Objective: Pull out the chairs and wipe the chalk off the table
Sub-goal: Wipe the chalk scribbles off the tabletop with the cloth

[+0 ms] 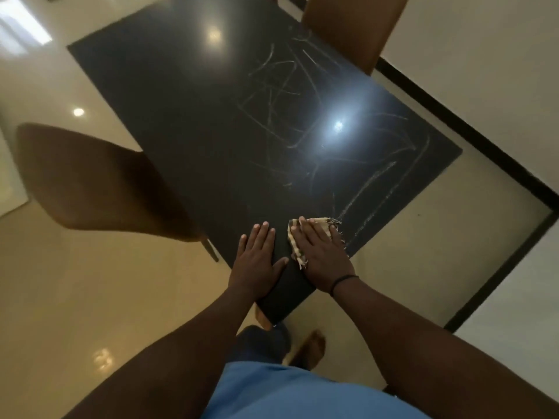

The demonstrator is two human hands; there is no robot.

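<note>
The chalk (326, 116) lies up and to the right of both hands, a tangle of pale scribbles over the right half of the dark bench (181, 101), running from just beside the cloth near the lower centre of the frame toward the chair at the top edge. The bench's long axis runs from the corner at lower centre up toward the upper part of the frame, so the wiping stroke would likely go forward and away from the body.

The right hand (320, 255) is the nearer one: it lies flat, fingers straight, pressing a frayed striped cloth (322, 223) onto the bench, with the closest chalk line just right of the cloth's edge. The left hand (257, 255) rests spread and flat on the bench just left of it, holding nothing (it looks like a brace).

One chair (99, 179) stands at left, clear of the bench edge; another chair (354, 28) at the top right is close against it.

No containers are in view.
</note>
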